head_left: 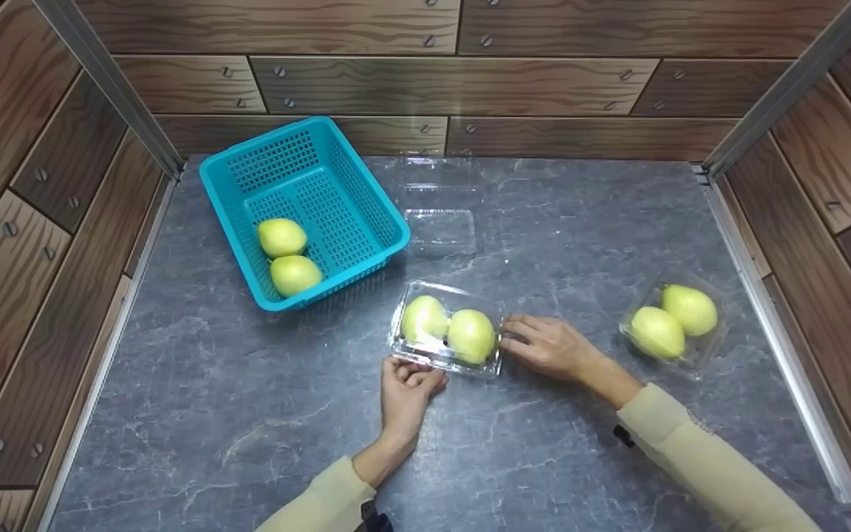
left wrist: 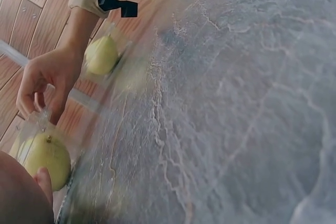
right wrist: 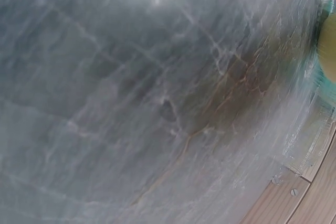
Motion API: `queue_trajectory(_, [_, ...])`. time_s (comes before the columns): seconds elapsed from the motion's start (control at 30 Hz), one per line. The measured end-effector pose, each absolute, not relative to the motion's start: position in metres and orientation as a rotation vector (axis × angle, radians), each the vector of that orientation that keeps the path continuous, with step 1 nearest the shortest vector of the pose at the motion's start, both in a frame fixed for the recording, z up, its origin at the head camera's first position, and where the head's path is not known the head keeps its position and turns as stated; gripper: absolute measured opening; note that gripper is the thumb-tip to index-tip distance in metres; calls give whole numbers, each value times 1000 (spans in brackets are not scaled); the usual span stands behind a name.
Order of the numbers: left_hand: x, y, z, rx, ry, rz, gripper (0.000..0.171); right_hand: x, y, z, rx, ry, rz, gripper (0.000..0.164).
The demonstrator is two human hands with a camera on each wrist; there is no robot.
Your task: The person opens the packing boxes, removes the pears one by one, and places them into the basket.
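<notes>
A clear plastic clamshell box (head_left: 455,290) with two yellow-green pears (head_left: 471,336) inside lies in front of me, in the middle of the table. At its front edge, my left hand (head_left: 403,399) grips the rim with curled fingers. My right hand (head_left: 547,346) holds the box's right edge with bent fingers. In the left wrist view, the right hand (left wrist: 50,80) pinches the plastic above a pear (left wrist: 48,161), and part of my left hand (left wrist: 21,190) shows at the lower left. The right wrist view shows mostly tabletop, with neither hand visible.
A teal plastic basket (head_left: 366,174) with two pears (head_left: 296,275) stands at the back left. Behind the box lies clear plastic packaging (head_left: 440,230). Another clear box (head_left: 708,362) holding two pears (head_left: 658,332) sits at the right. Wood-patterned walls (head_left: 440,85) border the table.
</notes>
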State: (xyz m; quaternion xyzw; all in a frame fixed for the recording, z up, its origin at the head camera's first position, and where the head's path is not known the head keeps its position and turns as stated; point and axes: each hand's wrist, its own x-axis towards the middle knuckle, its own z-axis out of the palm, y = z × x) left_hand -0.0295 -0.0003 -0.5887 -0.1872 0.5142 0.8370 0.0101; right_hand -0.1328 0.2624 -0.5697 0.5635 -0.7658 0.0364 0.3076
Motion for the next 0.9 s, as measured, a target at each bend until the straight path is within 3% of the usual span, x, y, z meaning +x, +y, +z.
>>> queue_trajectory(0.9, [-28, 6, -584, -616, 1518, 2673, 58, -119, 259, -571, 1501, -2012, 121, 34])
